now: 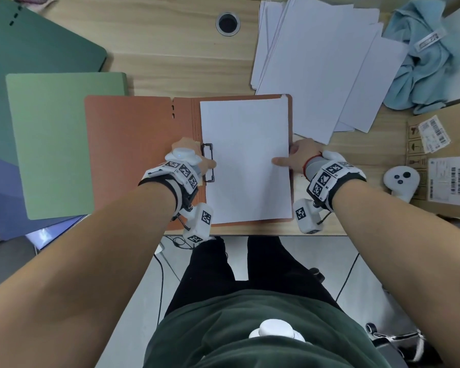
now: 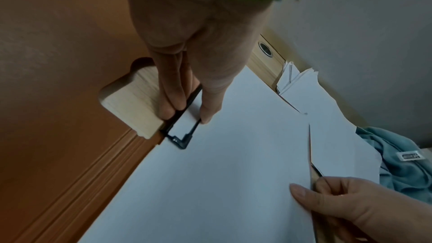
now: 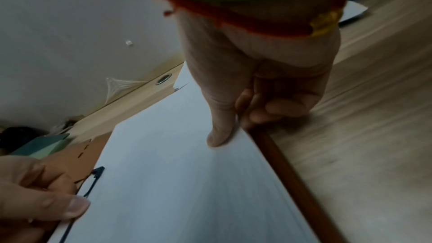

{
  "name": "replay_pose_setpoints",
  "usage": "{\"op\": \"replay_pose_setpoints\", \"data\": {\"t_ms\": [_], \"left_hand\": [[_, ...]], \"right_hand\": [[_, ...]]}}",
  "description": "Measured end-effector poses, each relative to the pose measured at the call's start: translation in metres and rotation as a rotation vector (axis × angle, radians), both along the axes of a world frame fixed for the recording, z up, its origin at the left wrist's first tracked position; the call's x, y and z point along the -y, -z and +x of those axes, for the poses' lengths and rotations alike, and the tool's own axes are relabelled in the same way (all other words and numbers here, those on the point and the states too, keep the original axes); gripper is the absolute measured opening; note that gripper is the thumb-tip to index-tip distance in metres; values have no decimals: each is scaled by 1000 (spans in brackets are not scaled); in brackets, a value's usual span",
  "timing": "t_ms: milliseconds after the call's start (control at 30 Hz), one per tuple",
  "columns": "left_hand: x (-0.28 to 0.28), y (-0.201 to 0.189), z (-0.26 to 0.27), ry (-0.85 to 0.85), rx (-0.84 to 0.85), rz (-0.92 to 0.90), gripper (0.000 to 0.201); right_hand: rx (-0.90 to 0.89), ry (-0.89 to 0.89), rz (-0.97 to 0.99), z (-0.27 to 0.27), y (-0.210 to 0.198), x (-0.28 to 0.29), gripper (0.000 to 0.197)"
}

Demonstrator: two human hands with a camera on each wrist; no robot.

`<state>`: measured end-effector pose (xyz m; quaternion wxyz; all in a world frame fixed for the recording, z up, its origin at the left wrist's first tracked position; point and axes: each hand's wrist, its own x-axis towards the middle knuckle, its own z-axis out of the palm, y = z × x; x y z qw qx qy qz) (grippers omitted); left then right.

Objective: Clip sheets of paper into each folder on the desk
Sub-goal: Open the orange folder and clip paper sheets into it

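Observation:
An orange-brown folder (image 1: 133, 155) lies open on the desk. A stack of white paper (image 1: 245, 155) sits on its right half. My left hand (image 1: 209, 164) is at the black wire clip (image 1: 207, 149) on the paper's left edge. In the left wrist view its fingers (image 2: 171, 106) and thumb pinch the clip (image 2: 184, 140). My right hand (image 1: 287, 159) pinches the paper's right edge, thumb on top and fingers (image 3: 268, 110) curled underneath. The right wrist view shows the clip (image 3: 95, 178) lying over the paper (image 3: 175, 182).
Loose white sheets (image 1: 324, 62) lie fanned at the back right beside a blue cloth (image 1: 425, 57). Light green (image 1: 61, 144), dark green (image 1: 37, 43) and blue (image 1: 3, 192) folders overlap on the left. A labelled cardboard box (image 1: 446, 160) and a white controller (image 1: 401, 181) sit on the right.

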<state>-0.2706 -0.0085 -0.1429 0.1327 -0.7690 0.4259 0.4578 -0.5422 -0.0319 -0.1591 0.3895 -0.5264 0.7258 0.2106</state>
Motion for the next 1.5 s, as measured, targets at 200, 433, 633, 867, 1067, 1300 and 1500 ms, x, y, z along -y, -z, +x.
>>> {"op": "replay_pose_setpoints", "data": {"t_ms": [200,433,633,867,1067,1300,1500], "left_hand": [[-2,-8,4,116,117,35,49],[-20,-43,80,-195,411,-201,98],[-48,-43,139,-199,432,-19,119],[-43,-51,170,-360,233,-204,47],[3,-112,148,-176,171,-306,63],[31,-173,43,-149,-288,-335,62],[32,-126,-15,9,-241,-165,61]], "right_hand": [[8,-11,-137,23,-27,13,20],[276,-329,-117,148,-41,10,60],[27,-494,-69,178,-27,-5,61],[63,-453,8,185,-32,-8,59],[270,-309,105,171,-72,8,72],[700,214,121,127,-140,25,73],[682,419,73,51,-142,23,96]]}}
